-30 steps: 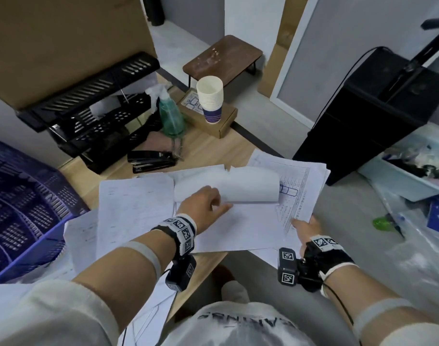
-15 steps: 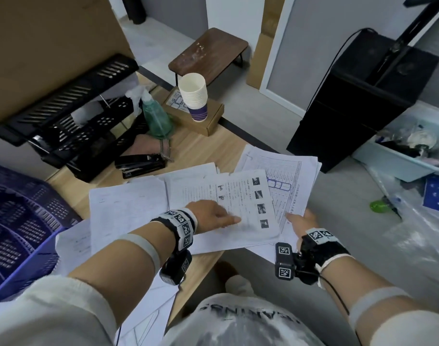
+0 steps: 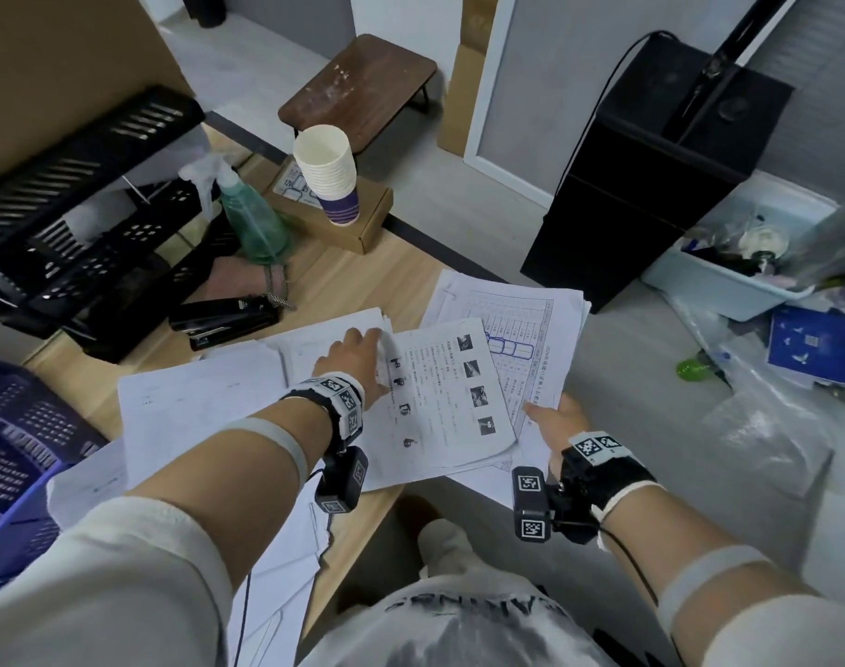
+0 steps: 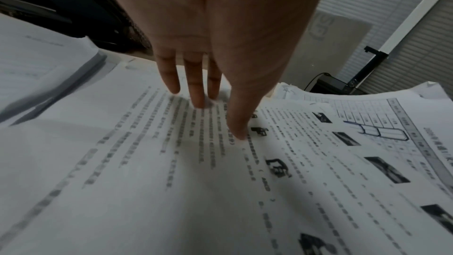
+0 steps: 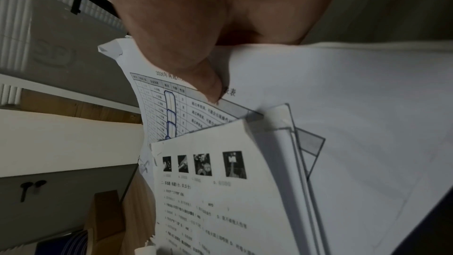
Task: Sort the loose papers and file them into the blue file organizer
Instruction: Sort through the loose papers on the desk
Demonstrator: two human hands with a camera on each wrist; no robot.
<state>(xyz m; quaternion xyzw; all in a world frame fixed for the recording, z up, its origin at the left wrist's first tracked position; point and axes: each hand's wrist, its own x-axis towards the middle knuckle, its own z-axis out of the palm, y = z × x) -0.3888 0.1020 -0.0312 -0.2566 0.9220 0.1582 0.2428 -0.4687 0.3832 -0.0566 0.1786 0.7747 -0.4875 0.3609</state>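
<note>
Loose white papers cover the wooden desk (image 3: 353,281). On top lies a printed sheet with small photos (image 3: 454,397), over a table sheet (image 3: 526,324). My left hand (image 3: 355,356) rests on the printed sheet (image 4: 306,172) near its far left corner, and its straight fingers (image 4: 196,92) touch the paper. My right hand (image 3: 552,418) pinches the near right edge of the paper stack off the desk's edge. Its thumb (image 5: 208,82) lies on the table sheet (image 5: 157,104), with the fingers hidden beneath. The blue file organizer (image 3: 11,450) stands at the far left.
Black stacked trays (image 3: 74,209), a green spray bottle (image 3: 254,223), a black stapler (image 3: 223,320) and paper cups (image 3: 329,175) on a cardboard box (image 3: 362,223) crowd the desk's back. A black cabinet (image 3: 651,185) and a light bin (image 3: 728,281) stand on the floor at right.
The curled sheet under my left hand now lies flat, showing the printed side. My left hand has slid away from me toward the sheet's far left corner. My right hand keeps its hold.
</note>
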